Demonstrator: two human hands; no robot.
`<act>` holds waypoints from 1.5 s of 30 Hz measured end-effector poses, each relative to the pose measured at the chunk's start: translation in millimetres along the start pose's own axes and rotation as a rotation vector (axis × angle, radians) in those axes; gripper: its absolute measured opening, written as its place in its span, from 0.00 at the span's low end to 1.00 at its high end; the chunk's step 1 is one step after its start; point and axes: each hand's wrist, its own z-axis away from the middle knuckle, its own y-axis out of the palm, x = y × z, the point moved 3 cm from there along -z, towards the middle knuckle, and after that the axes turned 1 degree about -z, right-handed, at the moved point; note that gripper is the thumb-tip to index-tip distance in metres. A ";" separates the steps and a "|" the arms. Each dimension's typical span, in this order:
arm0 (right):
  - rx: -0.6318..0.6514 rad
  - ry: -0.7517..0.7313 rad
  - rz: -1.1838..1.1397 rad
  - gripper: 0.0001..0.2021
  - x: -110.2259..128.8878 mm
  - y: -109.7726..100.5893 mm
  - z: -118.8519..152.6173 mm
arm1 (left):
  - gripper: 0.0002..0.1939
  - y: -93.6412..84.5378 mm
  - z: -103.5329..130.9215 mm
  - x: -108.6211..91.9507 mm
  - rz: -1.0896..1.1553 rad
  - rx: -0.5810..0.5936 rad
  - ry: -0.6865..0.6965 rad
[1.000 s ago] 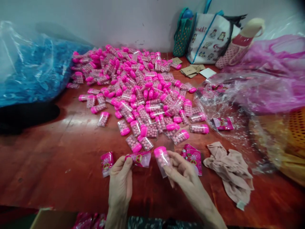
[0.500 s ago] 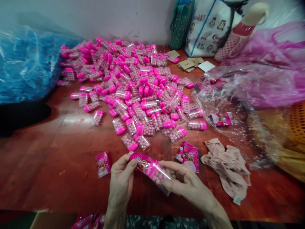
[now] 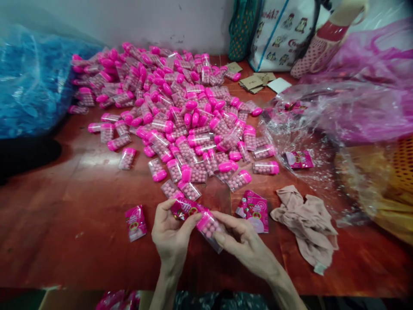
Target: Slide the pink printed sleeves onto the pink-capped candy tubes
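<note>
Reddish-brown wooden desk (image 3: 80, 258), pale wall (image 3: 180, 26) behind. Clear plastic container (image 3: 209, 228), pink cap, pink balls inside, held above desk's near side; long axis diagonal, cap toward upper left. Right hand (image 3: 247, 245) pinches its clear body. Left hand (image 3: 172, 237), fingers closed, grips glossy magenta wrapper (image 3: 184, 208) at cap.

the person's left hand (image 3: 172, 232) had its fingers curled and thumb stretched toward the right hand (image 3: 241, 241), whose fingers and thumb closed in a grip; both bare forearms (image 3: 284, 286) slanted inward.
</note>
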 end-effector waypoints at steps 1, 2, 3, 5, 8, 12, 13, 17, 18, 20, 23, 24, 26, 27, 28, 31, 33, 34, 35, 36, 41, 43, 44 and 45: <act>0.009 -0.004 0.001 0.20 -0.9 -1.2 0.0 | 0.23 0.7 -1.0 -0.9 -0.014 0.016 0.013; 0.020 -0.008 -0.003 0.20 -1.8 -2.2 0.1 | 0.25 1.1 -2.2 -1.7 -0.020 0.029 0.032; 0.030 -0.013 -0.010 0.20 -2.6 -2.8 0.1 | 0.27 1.2 -3.4 -2.4 -0.015 0.034 0.059; 0.044 -0.022 -0.027 0.20 -3.4 -2.8 -0.2 | 0.31 1.1 -5.1 -3.0 0.021 0.016 0.113; 0.039 -0.038 -0.063 0.19 -2.5 -1.0 -1.2 | 0.34 2.9 -3.3 1.2 0.126 -0.028 0.068; 0.006 -0.084 -0.047 0.18 1.6 0.0 -1.0 | 0.30 8.7 5.9 11.8 0.296 -0.066 -0.217; -0.007 -0.101 -0.012 0.18 2.7 0.1 -0.5 | 0.30 9.5 7.6 12.8 0.316 -0.085 -0.258; -0.065 -0.212 0.146 0.19 4.6 3.2 1.2 | 0.27 10.5 8.5 13.8 0.366 -0.104 -0.386; -0.080 -0.252 0.175 0.20 4.5 4.6 1.2 | 0.24 11.6 8.2 14.5 0.381 -0.060 -0.447; -0.111 -0.340 0.223 0.21 4.1 7.6 0.6 | 0.17 14.6 8.7 15.8 0.410 0.055 -0.576; -0.150 -0.431 0.291 0.22 2.7 11.0 -0.4 | 0.10 17.8 10.9 15.4 0.430 0.143 -0.686; -0.164 -0.444 0.321 0.22 2.4 11.7 -0.5 | 0.10 18.9 11.4 14.7 0.433 0.150 -0.697; -0.186 -0.461 0.379 0.23 2.5 13.2 -0.3 | 0.11 21.8 12.2 13.2 0.430 0.170 -0.713; -0.190 -0.469 0.400 0.23 3.0 14.0 0.0 | 0.12 23.2 12.2 12.8 0.427 0.179 -0.721; -0.192 -0.472 0.413 0.23 3.4 14.6 0.3 | 0.13 24.5 12.0 12.8 0.425 0.184 -0.728; -0.195 -0.460 0.404 0.22 3.4 14.3 1.2 | 0.15 27.2 10.0 14.3 0.420 0.202 -0.732; -0.191 -0.421 0.370 0.22 1.2 11.7 1.3 | 0.15 28.7 8.6 15.5 0.426 0.235 -0.722; -0.187 -0.396 0.349 0.21 -0.3 10.1 1.1 | 0.15 29.4 8.3 15.9 0.432 0.251 -0.718; -0.182 -0.369 0.330 0.21 -2.0 8.5 0.8 | 0.15 30.3 8.4 16.3 0.442 0.263 -0.719; -0.179 -0.346 0.315 0.21 -3.5 7.1 0.3 | 0.15 31.2 9.0 16.6 0.453 0.272 -0.727; -0.210 -0.340 0.291 0.21 -6.6 4.9 -1.5 | 0.16 36.2 13.9 18.4 0.450 0.303 -0.761; -0.216 -0.339 0.290 0.21 -7.6 5.7 -1.2 | 0.15 36.5 14.5 18.8 0.431 0.315 -0.735; -0.219 -0.331 0.290 0.21 -8.1 6.0 -0.8 | 0.14 35.8 14.2 18.7 0.423 0.315 -0.710; -0.223 -0.316 0.288 0.21 -8.5 6.1 -0.1 | 0.14 34.6 13.4 18.4 0.417 0.314 -0.680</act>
